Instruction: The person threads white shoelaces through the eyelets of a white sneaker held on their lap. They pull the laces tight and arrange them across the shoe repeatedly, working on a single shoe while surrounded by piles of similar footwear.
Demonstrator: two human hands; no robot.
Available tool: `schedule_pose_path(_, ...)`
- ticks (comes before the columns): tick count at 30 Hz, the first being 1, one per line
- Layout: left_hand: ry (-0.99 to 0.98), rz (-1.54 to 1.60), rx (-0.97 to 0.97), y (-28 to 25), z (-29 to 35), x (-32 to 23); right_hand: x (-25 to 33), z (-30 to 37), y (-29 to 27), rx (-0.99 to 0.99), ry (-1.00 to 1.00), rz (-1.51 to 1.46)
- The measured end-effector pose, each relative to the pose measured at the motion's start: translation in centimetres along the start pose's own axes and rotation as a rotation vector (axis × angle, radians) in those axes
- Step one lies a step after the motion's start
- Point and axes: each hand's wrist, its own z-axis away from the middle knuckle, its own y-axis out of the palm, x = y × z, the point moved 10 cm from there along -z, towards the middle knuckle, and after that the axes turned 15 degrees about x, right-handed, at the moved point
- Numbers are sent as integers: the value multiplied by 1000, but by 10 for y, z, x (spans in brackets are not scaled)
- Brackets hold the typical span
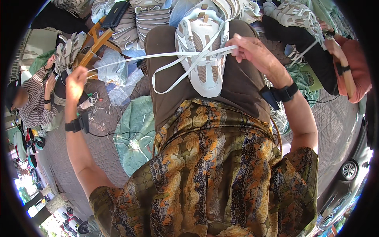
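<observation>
- While the shoe (209,85), white and beige, rests sole down across the wearer's brown trousers (246,79), its toe points back toward the patterned shirt (209,170).
- Off to the left, well apart from the shoe, the left hand (75,83) has its fingers closed in a pinch on the white lace (166,54), which runs in a long, nearly straight line over the shoe's tongue.
- Just beside the shoe, on its right, the right hand (254,55) pinches the lace between thumb and fingers, the others loosely curled.
- A slack loop of lace droops to the left of the shoe, over the trousers.
- Each wrist wears a black band.
- On the paved ground at the left lies a green sheet (134,118) with white laces (136,143) on it; near it are a clear plastic bag (112,69) and a wooden stool (98,42).
- More shoes (152,25) are heaped beyond the knees.
- A person in a checked shirt (33,98) sits at the left, another in a salmon top (357,67) at the right.
</observation>
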Motion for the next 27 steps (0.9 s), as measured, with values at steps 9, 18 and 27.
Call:
schedule_pose_path(9,-91,-451,-20,45,20,91,-13,-5,13,46,-17,60)
schedule_pose_path(18,357,544,318,108,21,-193,-20,-4,6,80,90,119)
schedule_pose_path(27,1266,778,526,66,137,-389,-30,-3,-3,95,0,-5)
